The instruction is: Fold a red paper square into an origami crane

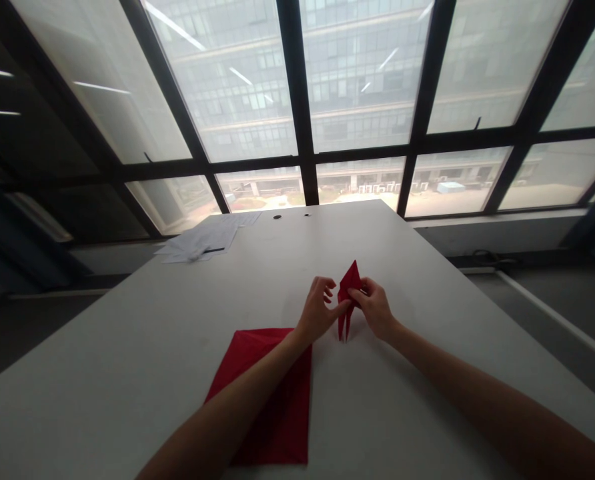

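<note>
A folded piece of red paper [349, 280] is held up over the white table, its pointed tip upward and two narrow legs hanging down. My right hand [374, 305] pinches it from the right, thumb on the near face and fingers partly behind. From the left, my left hand [318, 310] reaches in with fingers curled but apart. Its thumb touches the paper's lower edge, or comes very near it. A flat red sheet [282, 413] lies on the table beneath my left forearm, which covers part of it.
The white table [187, 353] stretches toward a wall of dark-framed windows [305, 100]. White papers [202, 237] lie at its far left, with a dark pen-like stick [214, 250] on them. Two small round holes [277, 217] show near the far edge.
</note>
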A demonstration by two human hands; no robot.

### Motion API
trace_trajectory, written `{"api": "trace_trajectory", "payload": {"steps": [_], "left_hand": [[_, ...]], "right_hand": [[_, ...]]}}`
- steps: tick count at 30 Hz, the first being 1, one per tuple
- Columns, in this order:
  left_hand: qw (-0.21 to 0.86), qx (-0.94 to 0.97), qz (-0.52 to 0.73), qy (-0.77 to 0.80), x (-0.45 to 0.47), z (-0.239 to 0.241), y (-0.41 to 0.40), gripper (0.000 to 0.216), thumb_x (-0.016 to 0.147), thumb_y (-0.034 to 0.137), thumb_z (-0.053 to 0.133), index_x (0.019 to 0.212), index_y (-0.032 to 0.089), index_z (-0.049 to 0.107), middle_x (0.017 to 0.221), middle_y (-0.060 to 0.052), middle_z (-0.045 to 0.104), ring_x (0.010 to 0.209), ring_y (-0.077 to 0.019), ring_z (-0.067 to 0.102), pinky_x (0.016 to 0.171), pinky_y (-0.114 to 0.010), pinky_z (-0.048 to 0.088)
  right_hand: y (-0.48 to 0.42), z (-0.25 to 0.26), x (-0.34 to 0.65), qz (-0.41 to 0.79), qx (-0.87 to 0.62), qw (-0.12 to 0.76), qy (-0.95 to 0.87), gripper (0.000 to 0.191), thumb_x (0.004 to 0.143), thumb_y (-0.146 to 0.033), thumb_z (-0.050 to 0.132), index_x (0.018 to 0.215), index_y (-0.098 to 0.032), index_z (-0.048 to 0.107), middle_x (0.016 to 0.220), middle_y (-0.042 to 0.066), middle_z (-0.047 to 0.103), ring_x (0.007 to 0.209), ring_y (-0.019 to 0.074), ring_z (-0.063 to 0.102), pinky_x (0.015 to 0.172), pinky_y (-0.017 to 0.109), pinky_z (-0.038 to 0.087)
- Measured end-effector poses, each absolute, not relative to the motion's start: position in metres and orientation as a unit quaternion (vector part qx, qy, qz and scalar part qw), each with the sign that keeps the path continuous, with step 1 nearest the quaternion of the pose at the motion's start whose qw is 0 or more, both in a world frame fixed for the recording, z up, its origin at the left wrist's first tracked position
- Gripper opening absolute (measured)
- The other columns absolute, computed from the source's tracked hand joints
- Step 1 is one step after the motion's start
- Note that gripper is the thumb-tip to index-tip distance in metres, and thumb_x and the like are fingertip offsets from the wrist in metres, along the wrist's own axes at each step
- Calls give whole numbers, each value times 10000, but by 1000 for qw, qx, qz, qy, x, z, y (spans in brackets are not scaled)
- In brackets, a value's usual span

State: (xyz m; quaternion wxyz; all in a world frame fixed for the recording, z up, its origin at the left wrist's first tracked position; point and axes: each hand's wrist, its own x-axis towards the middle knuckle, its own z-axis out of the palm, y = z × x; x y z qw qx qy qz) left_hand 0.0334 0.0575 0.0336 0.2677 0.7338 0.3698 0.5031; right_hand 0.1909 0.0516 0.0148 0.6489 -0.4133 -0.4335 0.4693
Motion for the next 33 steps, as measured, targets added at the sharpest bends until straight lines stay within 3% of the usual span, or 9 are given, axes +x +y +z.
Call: {"api": "trace_trajectory", "payload": {"steps": [4,7,12,17,20,26,33], "left_hand": [[192,788,477,339,34,42,49,151,789,156,665,923,209,619,962,-52,572,807,-166,543,758,-301,478],[198,774,492,346,34,44,48,49,803,161,641,804,209,650,869,-54,597,799,-181,551,771,-311,467],[382,665,505,395,31,34,61,74,786,236,661,749,174,677,765,-41,645,706,-166,588,673,-282,490],[514,596,489,375,31,24,70,181,807,327,646,878,164,609,750,-18,653,637,-142,619,622,-280,527],[496,606,506,362,32,25,68,225,815,294,649,1000,192,573,845,-21,648,647,-136,642,590,-261,522],[354,694,524,343,33,36,57,201,768,286,760,939,208,689,1009,-60,625,823,-156,630,664,-245,529],[437,651,518,342,34,28,63,183,843,271,662,1005,191,633,967,-56,675,825,-168,665,705,-285,558]], "right_hand": [[45,18,186,456,-399,652,-456,225,719,-349,752,817,-192,623,774,13,667,694,178,610,631,313,511],[43,19,185,389,-410,655,-502,187,751,-341,733,798,-199,622,763,12,653,706,177,590,647,311,499],[45,18,188,334,-428,657,-523,212,769,-382,725,744,-212,601,703,4,623,663,172,563,627,310,486],[50,16,191,447,-393,666,-450,295,748,-459,742,837,-216,601,780,19,679,692,194,632,654,349,540],[51,15,192,443,-399,665,-450,295,754,-450,740,842,-208,596,783,25,680,690,191,634,639,334,536],[50,11,189,384,-423,661,-486,271,750,-430,744,798,-209,596,743,18,650,673,180,593,599,304,502],[49,12,190,419,-407,668,-462,297,760,-462,742,820,-212,593,763,17,665,681,190,623,638,334,531]]}}
